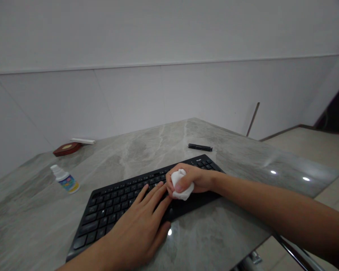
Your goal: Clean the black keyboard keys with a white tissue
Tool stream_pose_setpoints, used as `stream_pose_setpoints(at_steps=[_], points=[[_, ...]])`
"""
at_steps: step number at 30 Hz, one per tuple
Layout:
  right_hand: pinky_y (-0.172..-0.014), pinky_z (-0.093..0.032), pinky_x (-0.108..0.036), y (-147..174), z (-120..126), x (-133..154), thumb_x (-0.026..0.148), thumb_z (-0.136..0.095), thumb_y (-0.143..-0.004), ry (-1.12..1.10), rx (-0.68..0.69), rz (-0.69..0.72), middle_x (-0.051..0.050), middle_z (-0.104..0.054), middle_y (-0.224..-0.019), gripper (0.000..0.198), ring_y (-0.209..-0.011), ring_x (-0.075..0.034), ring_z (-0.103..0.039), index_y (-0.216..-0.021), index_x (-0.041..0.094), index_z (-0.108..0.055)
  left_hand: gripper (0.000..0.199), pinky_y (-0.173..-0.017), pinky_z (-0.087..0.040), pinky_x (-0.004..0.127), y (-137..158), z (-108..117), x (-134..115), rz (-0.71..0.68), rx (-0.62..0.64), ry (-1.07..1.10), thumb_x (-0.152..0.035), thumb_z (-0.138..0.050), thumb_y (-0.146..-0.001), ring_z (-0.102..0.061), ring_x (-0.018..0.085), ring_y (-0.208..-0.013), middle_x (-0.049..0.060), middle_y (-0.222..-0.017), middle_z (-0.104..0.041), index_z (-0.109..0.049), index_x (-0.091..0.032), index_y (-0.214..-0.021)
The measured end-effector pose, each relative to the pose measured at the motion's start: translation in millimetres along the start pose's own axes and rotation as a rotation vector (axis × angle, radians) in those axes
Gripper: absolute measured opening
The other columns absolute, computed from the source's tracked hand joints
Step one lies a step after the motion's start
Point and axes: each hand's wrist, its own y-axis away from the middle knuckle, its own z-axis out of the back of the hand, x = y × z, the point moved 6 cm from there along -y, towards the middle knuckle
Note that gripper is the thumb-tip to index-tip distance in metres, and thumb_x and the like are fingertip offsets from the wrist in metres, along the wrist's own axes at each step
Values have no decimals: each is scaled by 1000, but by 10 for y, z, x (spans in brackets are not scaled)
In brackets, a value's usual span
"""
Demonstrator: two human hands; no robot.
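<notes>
A black keyboard (113, 207) lies slanted on the grey marbled table. My left hand (142, 224) rests flat across its keys and front edge, fingers stretched out and slightly apart. Closed around a crumpled white tissue or cloth (183, 190), my right hand (193, 177) is over the right half of the keyboard, its thumb pressing into the white wad. The fingertips of my left hand come close to the right hand; whether they touch I cannot tell. Keys beneath both hands are hidden.
A white spray bottle (64, 180) with a colourful label stands left of the keyboard. Behind the keyboard lies a black pen-like object (200, 147). A red-brown wooden piece (67, 149) and a white strip (83, 141) lie by the wall. The table's edge (254, 250) drops off at right.
</notes>
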Motion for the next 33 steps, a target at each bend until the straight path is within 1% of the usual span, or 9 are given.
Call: stream_pose_setpoints(at_steps=[4,7,9,15,21,28,33], points=[[-53,-41,-21,22,-19,21,18,-76,-56,54,34,-98,0,-64,-63,18,-56,-10,-54,-70,10,-67,64,-118,-31,60,-12,20,-8,1,-7,22,-25,-52,-97,-31,32,-148,12,-162,-30,-25,-19,-155],[-52,-40,-21,40,-63,35,18,-77,-55,103,73,-147,2,-63,-63,18,-55,-9,-52,-69,11,-66,63,-118,-32,60,-22,36,-9,1,-19,39,-24,-53,-96,-33,32,-147,11,-161,-31,-28,-20,-154],[-52,-39,-21,47,-83,44,17,-77,-55,122,75,-176,3,-62,-61,17,-54,-8,-51,-68,12,-66,64,-118,-32,60,-23,39,-9,0,-22,37,-24,-53,-96,-33,32,-147,11,-161,-31,-27,-20,-154],[-51,-38,-20,66,-62,91,15,-74,-55,133,20,-234,4,-61,-61,15,-55,-8,-50,-68,12,-66,63,-118,-33,60,-5,34,-12,-9,-39,37,-25,-52,-98,-33,32,-147,11,-162,-30,-25,-19,-155],[-50,-38,-18,104,29,131,15,-73,-52,149,-64,-287,3,-61,-59,16,-53,-7,-50,-65,12,-65,56,-119,-30,59,7,5,6,-4,-32,14,-27,-50,-99,-31,32,-148,11,-160,-33,-34,-18,-152],[-53,-51,-23,180,194,134,15,-68,-55,205,-186,-364,2,-61,-58,13,-54,-11,-57,-67,12,-64,53,-117,-34,59,15,-5,12,-10,-28,-19,-28,-50,-100,-32,32,-147,12,-160,-33,-38,-19,-150],[-55,-53,-23,214,225,166,16,-70,-54,242,-191,-391,1,-65,-62,16,-59,-14,-64,-69,13,-64,51,-116,-35,58,14,15,-3,-22,-43,-17,-29,-50,-100,-33,32,-147,12,-160,-32,-39,-18,-149]])
